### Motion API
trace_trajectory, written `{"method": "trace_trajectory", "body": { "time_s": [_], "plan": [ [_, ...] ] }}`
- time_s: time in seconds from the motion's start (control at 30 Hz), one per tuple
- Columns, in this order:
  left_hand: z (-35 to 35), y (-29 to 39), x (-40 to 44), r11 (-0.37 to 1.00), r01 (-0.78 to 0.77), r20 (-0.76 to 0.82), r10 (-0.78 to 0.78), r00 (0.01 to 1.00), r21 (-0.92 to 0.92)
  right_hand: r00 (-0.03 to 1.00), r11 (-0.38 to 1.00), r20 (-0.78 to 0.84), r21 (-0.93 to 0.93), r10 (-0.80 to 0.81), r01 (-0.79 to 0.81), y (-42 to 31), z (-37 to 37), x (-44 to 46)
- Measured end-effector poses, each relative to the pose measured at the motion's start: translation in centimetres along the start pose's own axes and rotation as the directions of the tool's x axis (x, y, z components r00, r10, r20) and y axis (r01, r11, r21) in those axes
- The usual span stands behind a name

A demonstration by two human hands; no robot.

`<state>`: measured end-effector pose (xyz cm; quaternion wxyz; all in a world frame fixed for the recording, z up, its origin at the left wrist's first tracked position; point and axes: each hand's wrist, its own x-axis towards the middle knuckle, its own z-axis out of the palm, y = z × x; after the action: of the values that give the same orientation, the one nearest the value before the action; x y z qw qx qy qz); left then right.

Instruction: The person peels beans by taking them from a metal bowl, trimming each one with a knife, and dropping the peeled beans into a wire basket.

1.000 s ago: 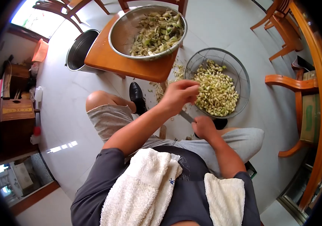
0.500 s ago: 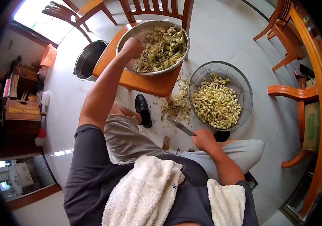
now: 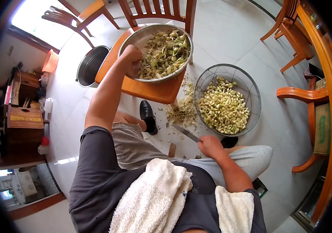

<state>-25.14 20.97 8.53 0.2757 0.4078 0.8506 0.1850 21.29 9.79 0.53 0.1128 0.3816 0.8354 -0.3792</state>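
My left hand (image 3: 132,53) is over the left inner side of a metal basin (image 3: 138,38), beside untrimmed onion-like bulbs (image 3: 166,53) with dry stems and roots. Its fingers curl downward; whatever they may hold is hidden. Above my thigh, my right hand (image 3: 210,146) grips a knife (image 3: 186,133) by its handle, the blade pointing up and to the left. Ahead of the knife, a round wire-ribbed basket (image 3: 253,91) on the floor contains many pale, trimmed bulbs (image 3: 224,106).
The basin rests on a wooden chair (image 3: 150,91). Dry trimmings (image 3: 183,112) litter the floor between chair and basket. A metal bucket (image 3: 90,68) stands left of the chair. Wooden furniture (image 3: 331,116) lines the right side. A white towel (image 3: 154,194) hangs over my chest.
My left hand has moved slightly left and down along the basin's side, away from the bulbs. The basin has shifted slightly in view. My right hand and the knife stay nearly still.
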Motion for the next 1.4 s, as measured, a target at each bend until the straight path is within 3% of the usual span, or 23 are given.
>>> {"method": "trace_trajectory", "body": {
  "time_s": [0.07, 0.2, 0.27, 0.4, 0.53, 0.7, 0.8, 1.0, 1.1, 1.2, 1.4],
  "plan": [
    [-1.9, -0.1, -2.2, 0.951, -0.051, -0.014, 0.050, 0.999, -0.304, 1.000, 1.000, -0.024, 0.021, 0.012, -0.012, -0.1, 0.0, -0.3],
    [-3.6, 2.5, -10.8, 0.791, -0.106, -0.048, 0.097, 0.994, -0.603, 0.995, 0.994, -0.100, 0.107, -0.002, 0.013, -0.4, -1.2, -1.0],
    [-2.3, 1.5, -14.5, 0.605, -0.098, -0.007, 0.150, 0.989, -0.790, 0.977, 0.974, -0.203, 0.198, -0.070, 0.111, -1.3, -2.0, -1.6],
    [3.0, 0.1, -21.3, 0.342, 0.062, 0.149, 0.234, 0.961, -0.938, 0.840, 0.868, -0.509, 0.313, -0.189, 0.385, -3.2, -3.1, -2.5],
    [9.6, -0.3, -24.6, 0.119, 0.285, 0.306, 0.233, 0.923, -0.951, 0.635, 0.837, -0.716, 0.130, -0.291, 0.531, -4.5, -3.3, -2.4],
    [13.9, -0.8, -25.8, 0.136, 0.382, 0.401, 0.154, 0.903, -0.914, 0.546, 0.813, -0.681, -0.127, -0.489, 0.569, -4.6, -3.5, -2.4],
    [14.6, -0.5, -26.3, 0.070, 0.434, 0.440, 0.110, 0.891, -0.898, 0.532, 0.800, -0.677, -0.143, -0.508, 0.582, -4.9, -3.3, -2.3],
    [15.3, 0.2, -26.3, 0.066, 0.454, 0.459, 0.084, 0.885, -0.888, 0.592, 0.818, -0.622, -0.145, -0.513, 0.557, -4.6, -3.0, -2.3],
    [16.0, -0.5, -26.1, 0.244, 0.409, 0.456, 0.189, 0.870, -0.880, 0.584, 0.809, -0.613, -0.164, -0.532, 0.565, -4.5, -3.0, -2.2],
    [16.2, -0.9, -25.9, 0.226, 0.415, 0.464, 0.241, 0.853, -0.881, 0.601, 0.817, -0.590, -0.193, -0.539, 0.543, -4.4, -3.1, -2.2],
    [15.8, -0.2, -26.2, 0.216, 0.441, 0.476, 0.156, 0.865, -0.871, 0.596, 0.817, -0.592, -0.205, -0.543, 0.540, -4.4, -2.9, -2.1]
  ]
}}
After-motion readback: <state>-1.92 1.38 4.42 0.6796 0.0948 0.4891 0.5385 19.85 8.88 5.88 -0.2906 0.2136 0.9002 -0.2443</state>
